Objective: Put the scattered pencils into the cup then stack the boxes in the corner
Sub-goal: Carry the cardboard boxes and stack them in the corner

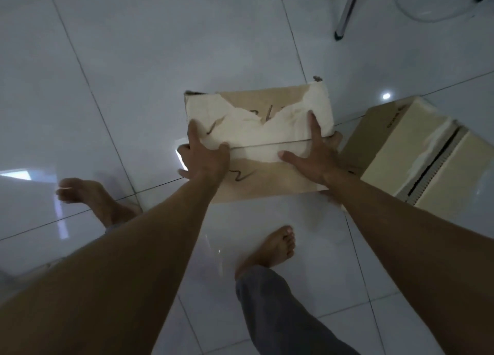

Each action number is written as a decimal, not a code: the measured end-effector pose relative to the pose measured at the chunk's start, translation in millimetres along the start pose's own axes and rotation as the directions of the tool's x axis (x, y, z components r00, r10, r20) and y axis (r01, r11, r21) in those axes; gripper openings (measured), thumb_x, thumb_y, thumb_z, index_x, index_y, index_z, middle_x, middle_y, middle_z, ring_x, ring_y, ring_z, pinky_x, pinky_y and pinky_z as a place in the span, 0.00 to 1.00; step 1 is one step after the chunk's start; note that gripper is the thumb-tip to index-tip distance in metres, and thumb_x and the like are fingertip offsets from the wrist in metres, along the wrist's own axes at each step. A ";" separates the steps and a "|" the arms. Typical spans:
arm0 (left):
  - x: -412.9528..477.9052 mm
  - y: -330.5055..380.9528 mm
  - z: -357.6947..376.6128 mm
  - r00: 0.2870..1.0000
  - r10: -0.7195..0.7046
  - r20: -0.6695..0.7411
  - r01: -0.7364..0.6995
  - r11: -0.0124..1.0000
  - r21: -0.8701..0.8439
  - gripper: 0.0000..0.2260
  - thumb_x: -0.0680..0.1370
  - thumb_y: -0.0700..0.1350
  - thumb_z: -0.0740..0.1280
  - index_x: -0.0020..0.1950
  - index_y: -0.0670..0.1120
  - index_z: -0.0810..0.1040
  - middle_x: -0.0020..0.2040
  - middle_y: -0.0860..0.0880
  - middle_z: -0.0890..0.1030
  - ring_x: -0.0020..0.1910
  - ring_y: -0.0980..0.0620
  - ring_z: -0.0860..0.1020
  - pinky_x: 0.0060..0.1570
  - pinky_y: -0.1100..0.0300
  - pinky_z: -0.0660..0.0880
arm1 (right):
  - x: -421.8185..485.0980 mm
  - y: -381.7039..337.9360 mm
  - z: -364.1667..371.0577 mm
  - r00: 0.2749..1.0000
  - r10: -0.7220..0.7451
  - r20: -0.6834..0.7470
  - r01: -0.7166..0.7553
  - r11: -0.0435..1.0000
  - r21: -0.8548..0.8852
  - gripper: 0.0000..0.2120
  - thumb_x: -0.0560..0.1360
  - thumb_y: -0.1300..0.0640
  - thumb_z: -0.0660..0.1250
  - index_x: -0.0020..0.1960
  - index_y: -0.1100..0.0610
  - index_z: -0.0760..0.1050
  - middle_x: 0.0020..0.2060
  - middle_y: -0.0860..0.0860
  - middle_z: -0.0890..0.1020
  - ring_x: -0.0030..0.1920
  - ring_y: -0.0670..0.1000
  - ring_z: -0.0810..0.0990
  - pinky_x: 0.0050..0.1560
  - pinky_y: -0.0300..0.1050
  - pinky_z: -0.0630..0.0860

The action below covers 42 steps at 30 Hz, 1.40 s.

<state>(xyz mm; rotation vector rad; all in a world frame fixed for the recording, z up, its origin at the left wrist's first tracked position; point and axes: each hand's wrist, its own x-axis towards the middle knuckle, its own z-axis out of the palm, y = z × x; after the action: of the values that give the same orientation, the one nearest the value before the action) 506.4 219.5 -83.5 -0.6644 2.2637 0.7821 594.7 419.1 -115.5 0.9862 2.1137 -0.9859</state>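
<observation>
Head view: looks down on a torn-topped cardboard box (256, 132), carried above the tiled floor (120, 87).
Left hand (207, 154): thumb lies on the lid, fingers curl under the box's left edge.
Right hand (307, 162): grips the right edge the same way, with fingers showing beneath.
Second box (417, 151): sits on the floor just right of the carried one (its top flaps gape along a dark seam).
Pencils and cup: not in view.
Drop risk: both grips sit at the edges, so a slack squeeze could let the box slip onto the bare foot (272, 247) below.
Stacking risk: the gaping flaps might sag under the load and tilt the upper box.
</observation>
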 end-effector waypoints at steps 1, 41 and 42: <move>1.7 0.4 -6.4 1.000 0.029 0.006 -0.029 1.000 0.009 0.34 0.73 0.54 0.69 0.75 0.61 0.54 0.66 0.45 0.64 0.62 0.41 0.71 0.71 0.42 0.60 | -5.9 -1.7 6.6 1.000 -0.005 -0.004 0.005 1.000 -0.007 0.51 0.65 0.31 0.69 0.72 0.29 0.35 0.77 0.50 0.41 0.72 0.67 0.62 0.69 0.59 0.63; -107.9 151.4 -596.1 0.931 0.069 -0.359 -0.145 0.971 -0.190 0.25 0.73 0.59 0.65 0.69 0.56 0.68 0.67 0.43 0.66 0.65 0.40 0.67 0.63 0.48 0.64 | -324.6 -574.3 -153.9 0.909 -0.415 -0.042 0.335 0.786 -0.519 0.42 0.68 0.25 0.56 0.77 0.39 0.46 0.78 0.48 0.36 0.72 0.69 0.57 0.69 0.63 0.57; -103.6 154.5 -611.2 0.921 0.089 -0.380 -0.167 0.970 -0.178 0.25 0.73 0.60 0.65 0.69 0.56 0.68 0.67 0.43 0.66 0.65 0.40 0.67 0.64 0.48 0.63 | -329.7 -592.1 -155.7 0.908 -0.417 -0.036 0.338 0.782 -0.523 0.42 0.68 0.25 0.56 0.77 0.38 0.46 0.78 0.48 0.36 0.72 0.69 0.57 0.69 0.63 0.57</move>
<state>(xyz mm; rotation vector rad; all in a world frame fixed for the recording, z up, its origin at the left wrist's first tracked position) 230.7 -61.6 419.7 -0.8233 2.6108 1.0409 260.3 159.1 435.9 0.3798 2.5746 -0.4733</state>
